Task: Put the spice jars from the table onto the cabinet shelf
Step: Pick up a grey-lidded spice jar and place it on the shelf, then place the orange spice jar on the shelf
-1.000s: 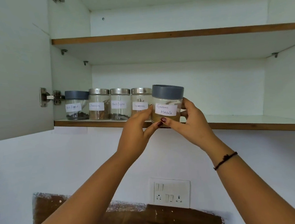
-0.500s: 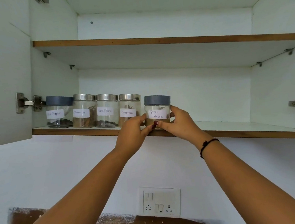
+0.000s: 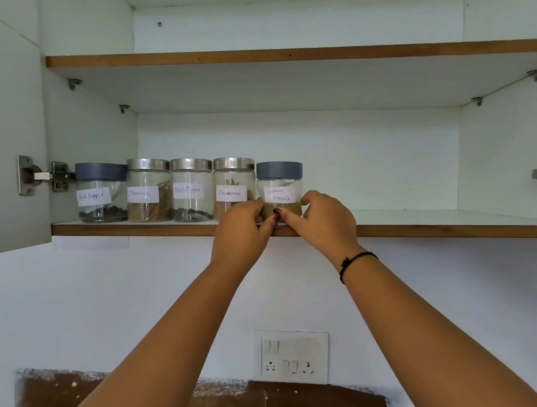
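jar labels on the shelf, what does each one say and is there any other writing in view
"Black Pepper", first letters blurred: paper label on the far-left jar.
"Cinnamon": paper label on the second jar.
"Black Pepper": paper label on the third jar.
"Cinnamon": paper label on the fourth jar.
"Garam Masala", on two lines: paper label on the right-end jar.
Switch plate on the wall: no writing that can be read.

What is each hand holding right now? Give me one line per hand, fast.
Left hand: grips the Garam Masala jar low on its left side.
Right hand: grips the same jar low on its right side.
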A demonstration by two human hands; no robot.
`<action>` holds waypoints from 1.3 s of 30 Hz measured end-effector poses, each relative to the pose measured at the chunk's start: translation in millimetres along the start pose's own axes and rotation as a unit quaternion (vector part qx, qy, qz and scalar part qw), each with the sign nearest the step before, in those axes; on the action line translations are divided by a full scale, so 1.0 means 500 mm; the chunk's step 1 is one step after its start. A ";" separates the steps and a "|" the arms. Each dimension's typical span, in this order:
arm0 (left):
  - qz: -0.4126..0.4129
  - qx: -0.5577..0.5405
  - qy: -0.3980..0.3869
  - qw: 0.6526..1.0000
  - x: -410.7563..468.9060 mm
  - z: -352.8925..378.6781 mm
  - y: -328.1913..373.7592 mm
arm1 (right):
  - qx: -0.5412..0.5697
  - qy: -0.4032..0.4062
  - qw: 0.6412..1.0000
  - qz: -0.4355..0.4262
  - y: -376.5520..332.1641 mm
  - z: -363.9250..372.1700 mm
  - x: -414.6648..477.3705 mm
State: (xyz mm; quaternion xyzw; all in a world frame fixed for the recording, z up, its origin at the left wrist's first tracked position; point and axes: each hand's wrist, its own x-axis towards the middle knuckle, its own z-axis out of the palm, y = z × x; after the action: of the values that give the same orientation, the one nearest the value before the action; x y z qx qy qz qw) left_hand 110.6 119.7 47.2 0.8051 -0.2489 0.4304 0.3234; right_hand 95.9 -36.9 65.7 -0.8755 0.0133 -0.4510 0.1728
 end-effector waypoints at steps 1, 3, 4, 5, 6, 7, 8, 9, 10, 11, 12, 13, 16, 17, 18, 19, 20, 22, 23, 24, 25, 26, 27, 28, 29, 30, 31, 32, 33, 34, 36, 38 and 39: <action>0.001 0.000 -0.004 1.000 0.000 0.000 0.000 | 0.002 0.001 1.000 0.002 -0.001 -0.001 0.000; 0.004 0.001 -0.008 1.000 -0.001 0.000 0.001 | 0.008 0.005 1.000 0.004 -0.002 -0.003 -0.001; 0.005 0.000 -0.006 1.000 -0.002 0.000 0.002 | 0.011 0.009 1.000 0.005 -0.003 -0.004 -0.002; 0.004 -0.005 -0.001 1.000 -0.003 0.000 0.003 | 0.014 0.012 1.000 0.006 -0.004 -0.005 -0.003; 0.003 -0.012 0.005 1.000 -0.005 0.000 0.005 | 0.017 0.013 1.000 0.008 -0.005 -0.007 -0.004; 0.003 -0.020 0.010 1.000 -0.006 -0.001 0.005 | 0.018 0.013 1.000 0.012 -0.007 -0.007 -0.004; 0.003 -0.025 0.013 1.000 -0.007 -0.002 0.006 | 0.016 0.012 1.000 0.016 -0.009 -0.008 -0.005; 0.002 -0.027 0.015 1.000 -0.008 -0.003 0.007 | 0.011 0.012 1.000 0.020 -0.012 -0.009 -0.006; 0.001 -0.029 0.016 0.999 -0.008 -0.003 0.008 | 0.005 0.017 1.000 0.022 -0.015 -0.009 -0.007; 0.000 -0.032 0.019 0.999 -0.008 -0.003 0.007 | -0.001 0.026 0.999 0.024 -0.016 -0.008 -0.008; -0.004 -0.033 0.023 0.999 -0.009 -0.002 0.007 | -0.006 0.036 0.999 0.023 -0.016 -0.007 -0.010; -0.010 -0.034 0.028 0.999 -0.009 -0.002 0.007 | -0.008 0.042 0.999 0.019 -0.016 -0.005 -0.012; -0.025 -0.037 0.026 0.999 -0.009 -0.003 0.004 | -0.018 0.045 0.999 0.002 -0.013 -0.006 -0.015; -0.027 -0.039 0.022 0.999 -0.010 -0.004 0.005 | -0.030 0.047 0.998 -0.002 -0.013 -0.007 -0.015; -0.028 -0.041 0.019 0.999 -0.012 -0.007 0.006 | -0.052 0.048 0.997 -0.010 -0.015 -0.008 -0.016; -0.028 -0.044 0.017 0.998 -0.014 -0.009 0.006 | -0.079 0.047 0.995 -0.021 -0.019 -0.010 -0.019; -0.028 -0.049 0.017 0.998 -0.017 -0.013 0.008 | -0.106 0.046 0.993 -0.035 -0.024 -0.013 -0.022; -0.029 -0.065 0.021 0.997 -0.029 -0.024 0.010 | -0.127 0.049 0.989 -0.060 -0.031 -0.018 -0.035; -0.027 -0.079 0.025 0.996 -0.036 -0.030 0.010 | -0.119 0.051 0.989 -0.067 -0.032 -0.021 -0.044; -0.024 -0.092 0.030 0.995 -0.047 -0.036 0.011 | -0.105 0.054 0.990 -0.072 -0.031 -0.025 -0.054; -0.019 -0.103 0.034 0.994 -0.059 -0.043 0.011 | -0.085 0.057 0.992 -0.077 -0.028 -0.028 -0.065; -0.013 -0.112 0.038 0.993 -0.072 -0.049 0.012 | -0.062 0.061 0.993 -0.085 -0.024 -0.031 -0.078; -0.012 -0.120 0.042 0.992 -0.086 -0.054 0.012 | -0.037 0.066 0.993 -0.093 -0.022 -0.034 -0.093; -0.018 -0.131 0.047 0.990 -0.101 -0.060 0.015 | -0.009 0.074 0.992 -0.100 -0.023 -0.038 -0.112; -0.026 -0.145 0.052 0.988 -0.119 -0.064 0.018 | 0.017 0.084 0.991 -0.106 -0.027 -0.042 -0.133; -0.032 -0.160 0.056 0.985 -0.139 -0.068 0.022 | 0.039 0.096 0.988 -0.113 -0.031 -0.043 -0.157; -0.035 -0.175 0.058 0.982 -0.163 -0.070 0.024 | 0.060 0.106 0.985 -0.122 -0.035 -0.044 -0.182; -0.039 -0.188 0.057 0.980 -0.190 -0.072 0.025 | 0.084 0.110 0.982 -0.130 -0.039 -0.044 -0.208; -0.047 -0.202 0.054 0.977 -0.220 -0.072 0.024 | 0.112 0.107 0.979 -0.135 -0.040 -0.043 -0.236; -0.058 -0.215 0.050 0.974 -0.252 -0.072 0.021 | 0.139 0.101 0.975 -0.138 -0.040 -0.041 -0.263; -0.093 -0.235 0.032 0.967 -0.314 -0.068 0.006 | 0.185 0.085 0.970 -0.132 -0.036 -0.035 -0.320; -0.132 -0.245 0.003 0.960 -0.373 -0.064 -0.014 | 0.241 0.062 0.962 -0.108 -0.031 -0.020 -0.378; -0.147 -0.249 -0.015 0.957 -0.400 -0.063 -0.024 | 0.275 0.047 0.956 -0.093 -0.030 -0.011 -0.405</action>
State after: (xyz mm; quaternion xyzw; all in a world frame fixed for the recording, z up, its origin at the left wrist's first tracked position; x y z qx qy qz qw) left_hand 1.2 175.3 -114.0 0.7331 -0.2321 0.2902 0.5696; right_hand -30.4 12.1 -85.8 -0.7697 -0.1845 -0.4916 0.3631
